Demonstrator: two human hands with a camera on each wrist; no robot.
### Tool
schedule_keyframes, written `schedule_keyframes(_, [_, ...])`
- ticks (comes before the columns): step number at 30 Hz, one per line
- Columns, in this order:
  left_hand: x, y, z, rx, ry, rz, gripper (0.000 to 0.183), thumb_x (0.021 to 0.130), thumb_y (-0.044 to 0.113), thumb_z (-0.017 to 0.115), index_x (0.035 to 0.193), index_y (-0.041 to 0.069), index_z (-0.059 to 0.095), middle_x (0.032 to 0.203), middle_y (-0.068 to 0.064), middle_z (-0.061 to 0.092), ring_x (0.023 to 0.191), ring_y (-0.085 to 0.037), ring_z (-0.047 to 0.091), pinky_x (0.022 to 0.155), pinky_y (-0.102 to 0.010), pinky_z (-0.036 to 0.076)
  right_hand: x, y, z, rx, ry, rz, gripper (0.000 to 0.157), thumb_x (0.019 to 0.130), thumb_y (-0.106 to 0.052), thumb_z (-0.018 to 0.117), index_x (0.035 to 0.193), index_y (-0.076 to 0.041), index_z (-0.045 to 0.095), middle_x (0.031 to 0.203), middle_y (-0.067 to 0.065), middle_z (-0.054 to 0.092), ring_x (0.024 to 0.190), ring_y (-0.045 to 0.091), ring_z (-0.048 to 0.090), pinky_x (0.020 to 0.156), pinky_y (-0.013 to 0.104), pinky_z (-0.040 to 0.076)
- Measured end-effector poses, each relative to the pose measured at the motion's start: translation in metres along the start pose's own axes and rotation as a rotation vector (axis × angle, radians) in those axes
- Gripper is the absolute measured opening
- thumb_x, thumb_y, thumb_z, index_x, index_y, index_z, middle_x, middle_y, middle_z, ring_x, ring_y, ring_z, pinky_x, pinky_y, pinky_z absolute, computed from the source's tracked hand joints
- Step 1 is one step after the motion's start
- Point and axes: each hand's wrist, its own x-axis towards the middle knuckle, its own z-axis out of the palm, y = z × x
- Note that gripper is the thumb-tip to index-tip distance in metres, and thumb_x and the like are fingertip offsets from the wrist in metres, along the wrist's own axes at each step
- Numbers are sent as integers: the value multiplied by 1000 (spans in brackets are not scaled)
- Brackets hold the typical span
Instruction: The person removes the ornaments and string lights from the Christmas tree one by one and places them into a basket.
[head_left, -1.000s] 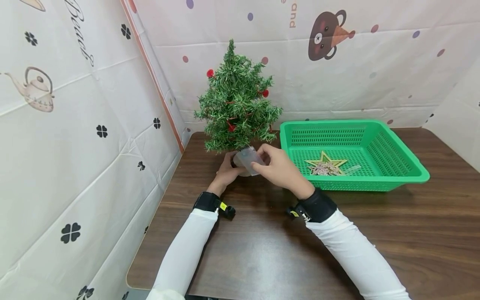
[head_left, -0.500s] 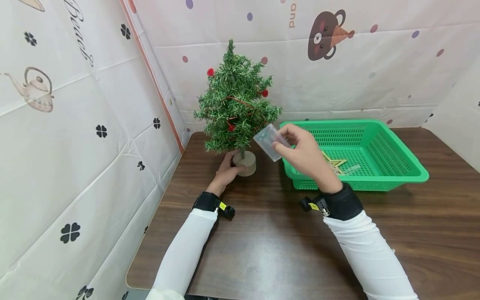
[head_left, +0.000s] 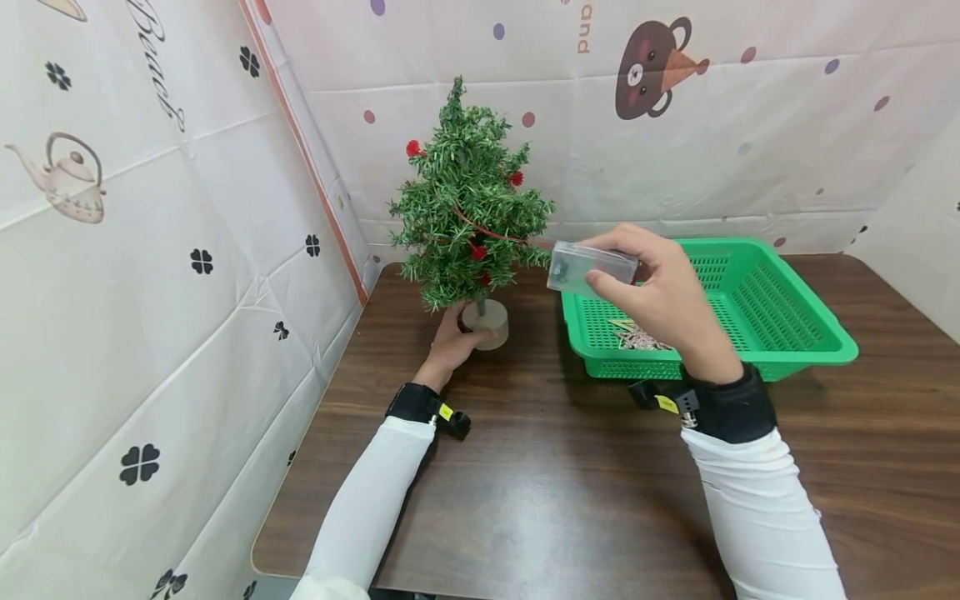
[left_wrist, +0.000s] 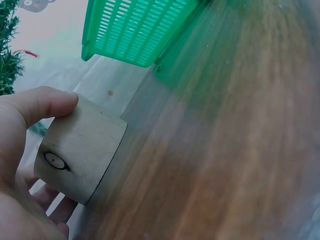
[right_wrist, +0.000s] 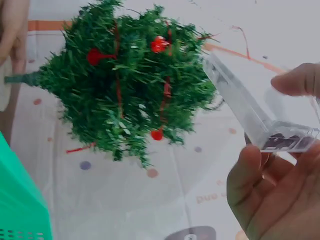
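A small artificial Christmas tree [head_left: 471,196] with red ornaments stands on a round wooden base [head_left: 487,327]. My left hand [head_left: 452,342] grips that base; the left wrist view shows the thumb on the wooden base [left_wrist: 82,150] and the fingers bent round its far side. My right hand [head_left: 660,292] holds a clear plastic box [head_left: 588,267] raised between the tree and the green basket, thumb on one face. A thin red string [head_left: 487,232] runs across the tree towards the box; whether it joins the box I cannot tell. The clear box [right_wrist: 245,105] looks slanted in the right wrist view.
The green plastic basket [head_left: 817,333] sits on the brown wooden table [head_left: 525,500], right of the tree. A pinkish ornament [head_left: 637,337] and part of a wooden star lie in it. Printed white cloth walls [head_left: 750,167] enclose the table's back and left.
My right hand has carried the clear box away from the base, up and to the right. The tree has turned slightly, and the red string is drawn out towards the box. My left hand stays on the base.
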Motion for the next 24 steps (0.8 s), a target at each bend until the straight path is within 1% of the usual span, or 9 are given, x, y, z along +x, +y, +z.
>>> schedule_keyframes(4, [1, -1, 0, 30, 11, -13, 84, 93, 31, 74, 161, 20, 26, 164, -9, 27, 150, -34, 32, 119, -53, 35, -2, -3, -8, -47, -59, -104, 30, 89, -2, 71, 114, -18, 78, 100, -8, 64, 84, 13, 57, 60, 21, 47])
schedule_keyframes(8, [1, -1, 0, 6, 26, 3, 81, 91, 30, 76, 158, 21, 32, 158, -9, 38, 146, -34, 39, 117, -53, 37, -4, -8, -13, -69, -104, -172, 36, 86, 1, 71, 114, -20, 79, 101, -9, 63, 86, 12, 57, 61, 23, 50])
schedule_keyframes(11, [1, 1, 0, -33, 36, 33, 85, 90, 28, 79, 159, 27, 29, 156, -7, 41, 145, -32, 40, 119, -53, 36, -4, -11, -14, -77, -126, -210, 39, 84, 3, 71, 114, -20, 79, 103, -9, 63, 88, 11, 57, 61, 23, 50])
schedule_keyframes(12, [0, 5, -1, -48, 29, 33, 88, 89, 26, 80, 160, 28, 27, 158, -7, 39, 147, -32, 38, 120, -53, 34, -4, -11, -14, -78, -134, -221, 40, 84, 4, 70, 115, -19, 78, 104, -9, 63, 89, 10, 57, 61, 23, 50])
schedule_keyframes(15, [0, 6, -1, -69, 29, 63, 97, 89, 24, 82, 161, 35, 18, 162, -4, 33, 150, -31, 33, 122, -52, 31, -5, -12, -15, -86, -149, -238, 41, 83, 5, 70, 115, -20, 78, 106, -10, 64, 91, 10, 56, 62, 23, 49])
schedule_keyframes(18, [-1, 7, 0, -67, 36, 84, 99, 89, 21, 81, 161, 36, 15, 163, -4, 31, 150, -31, 33, 122, -52, 31, -4, -12, -15, -97, -138, -240, 40, 83, 5, 70, 114, -20, 78, 107, -9, 66, 92, 9, 57, 66, 22, 48])
schedule_keyframes(19, [1, 3, 1, -54, 50, 96, 98, 89, 23, 81, 161, 37, 17, 162, -4, 33, 150, -31, 34, 122, -52, 32, -4, -12, -15, -100, -131, -241, 40, 83, 5, 70, 114, -19, 78, 107, -9, 67, 91, 9, 57, 68, 22, 48])
schedule_keyframes(22, [1, 3, 1, -23, 69, 71, 96, 88, 25, 82, 161, 31, 20, 160, -6, 35, 148, -32, 36, 121, -53, 33, -4, -11, -17, -99, -105, -248, 37, 83, 5, 73, 112, -17, 77, 107, -7, 68, 90, 8, 58, 71, 21, 48])
schedule_keyframes(24, [0, 3, 1, 6, 78, 32, 93, 87, 30, 82, 160, 24, 24, 157, -10, 36, 146, -34, 37, 120, -54, 34, -4, -10, -19, -100, -90, -251, 37, 82, 5, 73, 112, -16, 77, 106, -7, 69, 90, 8, 59, 72, 20, 48])
